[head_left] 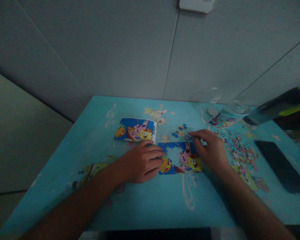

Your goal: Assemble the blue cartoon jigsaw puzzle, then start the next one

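A partly assembled jigsaw puzzle [193, 163] with blue, pink and yellow cartoon figures lies on the table, with a gap in its middle. My left hand [143, 161] rests open at its left edge, fingers stretched out and fingertips on the border pieces. Above the puzzle's right corner is my right hand [211, 146], its thumb and forefinger closed at a small dark blue puzzle piece [187, 137]. Several loose puzzle pieces [176, 134] lie just left of those fingertips. A picture card [133, 130] showing the same scene sits behind my left hand.
A heap of puzzle pieces [240, 148] spreads right of my right hand, near a dark phone [282, 165]. Behind stand a clear labelled tub [226, 116] and a dark bottle with a green strip [277, 105]. A grey wall [130, 50] borders the turquoise printed table [145, 206].
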Demonstrator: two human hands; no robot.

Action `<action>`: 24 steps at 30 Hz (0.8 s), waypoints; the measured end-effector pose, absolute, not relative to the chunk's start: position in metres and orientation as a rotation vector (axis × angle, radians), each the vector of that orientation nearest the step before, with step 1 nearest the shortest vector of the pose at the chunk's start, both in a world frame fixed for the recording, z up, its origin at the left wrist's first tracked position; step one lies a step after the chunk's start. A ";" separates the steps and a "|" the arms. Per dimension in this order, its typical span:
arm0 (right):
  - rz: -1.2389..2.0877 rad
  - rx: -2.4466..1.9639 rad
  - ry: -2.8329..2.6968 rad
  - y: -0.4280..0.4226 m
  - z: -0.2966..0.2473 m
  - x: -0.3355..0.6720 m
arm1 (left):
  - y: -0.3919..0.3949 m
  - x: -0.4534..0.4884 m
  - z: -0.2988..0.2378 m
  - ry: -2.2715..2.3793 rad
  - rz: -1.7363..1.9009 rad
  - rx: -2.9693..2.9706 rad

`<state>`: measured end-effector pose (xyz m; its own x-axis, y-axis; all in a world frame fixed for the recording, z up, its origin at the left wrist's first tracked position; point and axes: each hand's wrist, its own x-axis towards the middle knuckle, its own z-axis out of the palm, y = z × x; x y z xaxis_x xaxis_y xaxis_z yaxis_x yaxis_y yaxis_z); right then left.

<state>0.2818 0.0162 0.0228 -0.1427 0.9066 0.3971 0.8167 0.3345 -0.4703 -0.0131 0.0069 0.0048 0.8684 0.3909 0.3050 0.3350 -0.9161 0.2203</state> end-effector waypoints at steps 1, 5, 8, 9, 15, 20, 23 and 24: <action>0.201 -1.503 -1.987 0.016 0.023 0.281 | 0.007 -0.013 0.004 0.561 0.533 2.879; 0.237 -1.503 -1.992 0.015 0.024 0.280 | 0.007 -0.012 0.004 0.584 0.567 2.859; 0.229 -1.503 -1.994 0.014 0.023 0.281 | 0.007 -0.011 0.005 0.596 0.539 2.864; 0.231 -1.501 -1.996 0.014 0.023 0.281 | 0.006 -0.011 0.006 0.597 0.521 2.868; 0.250 -1.495 -2.004 0.015 0.022 0.279 | 0.007 -0.010 0.009 0.598 0.428 2.908; 0.234 -1.526 -1.994 0.016 0.020 0.280 | 0.008 -0.006 0.010 0.565 0.451 2.934; 0.149 -1.616 -1.936 0.019 0.020 0.288 | 0.007 -0.006 0.008 0.556 0.497 2.913; 0.131 -1.657 -1.910 0.021 0.020 0.292 | 0.007 -0.006 0.007 0.554 0.510 2.907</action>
<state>0.2925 0.0209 0.0197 -0.0402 0.9281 0.3703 0.8689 0.2155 -0.4456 -0.0059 0.0069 0.0070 0.8747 0.3792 0.3019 0.3321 -0.9226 0.1964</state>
